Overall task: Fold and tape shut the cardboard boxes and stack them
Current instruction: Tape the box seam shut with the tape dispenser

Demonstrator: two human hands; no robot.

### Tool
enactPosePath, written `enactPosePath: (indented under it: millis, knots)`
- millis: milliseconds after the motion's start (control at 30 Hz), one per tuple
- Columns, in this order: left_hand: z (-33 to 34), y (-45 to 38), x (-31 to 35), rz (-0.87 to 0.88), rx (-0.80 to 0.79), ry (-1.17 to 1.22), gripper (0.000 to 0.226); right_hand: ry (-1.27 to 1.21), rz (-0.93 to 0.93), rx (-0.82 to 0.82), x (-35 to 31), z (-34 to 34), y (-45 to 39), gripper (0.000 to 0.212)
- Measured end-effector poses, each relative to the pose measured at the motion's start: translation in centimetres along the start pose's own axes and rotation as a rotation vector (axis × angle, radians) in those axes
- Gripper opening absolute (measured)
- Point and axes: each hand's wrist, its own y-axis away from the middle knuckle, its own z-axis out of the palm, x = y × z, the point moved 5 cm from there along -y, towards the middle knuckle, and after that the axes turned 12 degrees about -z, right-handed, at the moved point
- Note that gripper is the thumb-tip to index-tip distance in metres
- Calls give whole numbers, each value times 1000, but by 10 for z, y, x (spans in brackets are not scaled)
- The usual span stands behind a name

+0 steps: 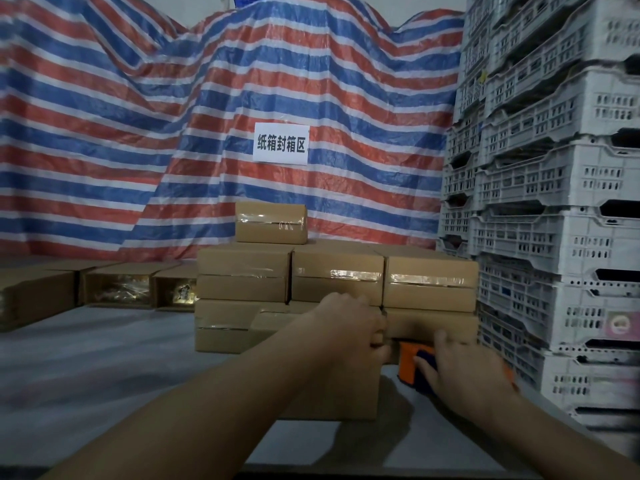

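A striped tarp (pixel 138 133) hangs behind a grey floor (pixel 86 358), with white crates (pixel 554 202) at the frame's right. In the lower centre lies the box (pixel 332 393), its long axis across the frame. The left hand (pixel 349 323) grips its far right corner. The right hand (pixel 467 379) curls round the tape dispenser (pixel 410 362), just right of the box, so it is the nearer one for taping. The stack (pixel 336 282) stands directly behind.

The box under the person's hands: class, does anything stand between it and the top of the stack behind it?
Nothing visible does. The box sits just before the stack; above the stack's top row is open air, except one small box at its left end. The left hand and right hand with the tape dispenser are on it.
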Motion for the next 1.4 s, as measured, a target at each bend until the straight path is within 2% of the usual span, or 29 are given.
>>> enactPosePath:
  millis: [267, 400, 500, 567, 633, 733, 800, 900, 967, 1033, 1067, 1133, 1233, 1333, 1400]
  knots:
    - [-4, -11, 12, -61, -162, -38, 48, 31, 22, -17, 3, -3, -7, 49]
    - [0, -14, 15, -138, -185, -50, 49, 34, 85, 20, 5, -11, -10, 51]
    - [2, -13, 15, -189, -181, -44, 53, 46, 62, 74, 0, -22, -14, 47]
    - [3, -11, 11, -197, -175, 1, 57, -75, 38, 116, -8, -28, -18, 36]
    - [5, -8, 2, -201, -197, 138, 64, -338, -12, 214, -16, -32, -20, 25]
    - [5, 3, -21, -261, -181, 547, 66, -907, 24, 284, -28, -38, -24, 31]
    - [1, 13, -41, -313, -73, 736, 62, -1153, 114, 233, -39, -41, -27, 34]
    - [-4, 40, -75, -446, 181, 837, 48, -1373, 215, 198, -59, -39, -23, 35]
    - [5, 65, -96, -589, 335, 1025, 35, -1473, 281, 200, -71, -36, -16, 33]
    - [26, 90, -105, -746, 381, 1196, 54, -1526, 332, 169, -83, -28, -11, 46]
    - [38, 99, -103, -804, 344, 1251, 64, -1549, 367, 151, -88, -23, -10, 51]
    - [57, 108, -94, -858, 276, 1344, 69, -1610, 448, 129, -95, -18, -9, 55]
    - [69, 114, -86, -874, 256, 1513, 64, -1661, 548, 132, -99, -14, -11, 54]
    - [74, 116, -82, -855, 193, 1663, 62, -1696, 566, 133, -104, -11, -10, 55]
    - [76, 120, -77, -858, 145, 1731, 47, -1690, 550, 146, -107, -10, -8, 62]
